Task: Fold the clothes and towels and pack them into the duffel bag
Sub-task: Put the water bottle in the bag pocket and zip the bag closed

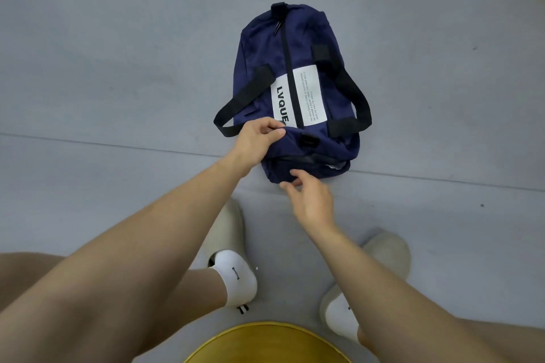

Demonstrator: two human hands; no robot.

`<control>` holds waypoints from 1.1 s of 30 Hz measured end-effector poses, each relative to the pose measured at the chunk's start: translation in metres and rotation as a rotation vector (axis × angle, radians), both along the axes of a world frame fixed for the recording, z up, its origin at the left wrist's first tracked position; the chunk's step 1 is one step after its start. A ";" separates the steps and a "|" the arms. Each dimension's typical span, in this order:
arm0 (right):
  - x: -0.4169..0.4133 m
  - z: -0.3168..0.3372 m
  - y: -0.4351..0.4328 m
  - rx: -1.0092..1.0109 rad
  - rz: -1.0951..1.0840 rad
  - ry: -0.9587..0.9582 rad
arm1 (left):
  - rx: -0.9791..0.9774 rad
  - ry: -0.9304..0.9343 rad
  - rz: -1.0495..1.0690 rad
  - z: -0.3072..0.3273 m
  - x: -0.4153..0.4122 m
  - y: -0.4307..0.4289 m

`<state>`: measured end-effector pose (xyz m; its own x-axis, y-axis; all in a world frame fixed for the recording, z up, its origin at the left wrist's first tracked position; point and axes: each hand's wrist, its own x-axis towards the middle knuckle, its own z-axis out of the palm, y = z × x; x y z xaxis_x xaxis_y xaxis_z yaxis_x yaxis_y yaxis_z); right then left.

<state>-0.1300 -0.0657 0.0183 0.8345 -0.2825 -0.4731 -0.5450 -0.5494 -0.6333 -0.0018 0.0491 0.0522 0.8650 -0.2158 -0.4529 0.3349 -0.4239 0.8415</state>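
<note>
1. The left hand (pixel 258 137) pinches a fold of navy fabric at the near end of the duffel bag (pixel 265 47), with thumb and fingers closed on the cloth just beside the white label.
2. The right hand (pixel 309 200) holds nothing and its fingers are loosely apart. It sits at the bag's near end panel, fingertips touching it or just short of it; I cannot tell which.
3. The bag lies lengthwise on the grey floor (pixel 118 68) at the centre of the frame. Its zip (pixel 287 68) runs up the middle and looks closed, and the black handles (pixel 244 97) flop to either side.
4. No clothes or towels show. A sliver of white at the bag's lower right corner is too small to identify.
5. Judging by the hands, the bag is being steadied at its end. The left pinch should hold firm as an anchor while the right hand takes the end panel. That keeps the fabric taut so the zip can run straight.
</note>
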 end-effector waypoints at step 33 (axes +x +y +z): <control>0.020 -0.006 0.010 0.017 -0.338 -0.334 | 0.306 -0.367 -0.244 -0.032 -0.042 0.001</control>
